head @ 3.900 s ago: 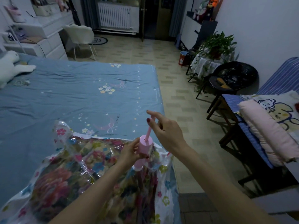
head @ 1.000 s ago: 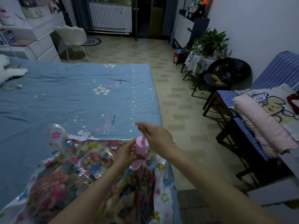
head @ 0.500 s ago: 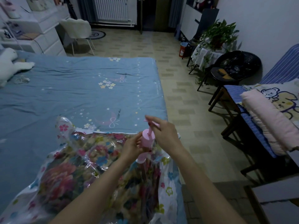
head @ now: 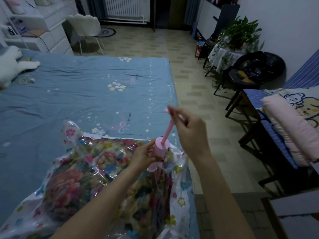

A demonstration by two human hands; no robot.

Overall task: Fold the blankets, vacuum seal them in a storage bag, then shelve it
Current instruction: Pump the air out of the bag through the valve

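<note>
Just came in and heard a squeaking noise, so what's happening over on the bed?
A person is pumping air out of a storage bag that lies on the bed with a floral blanket inside. The left hand grips the pink hand pump standing on the bag, and the right hand holds its handle, with the rod drawn out. The bag looks puffy and wrinkled, so sealing isn't finished.

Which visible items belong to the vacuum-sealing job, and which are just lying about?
In use: pink hand pump; storage bag; floral blanket; left hand; right hand.
Lying about: white plush toy; white chair; potted plant; pink folded blanket.
</note>
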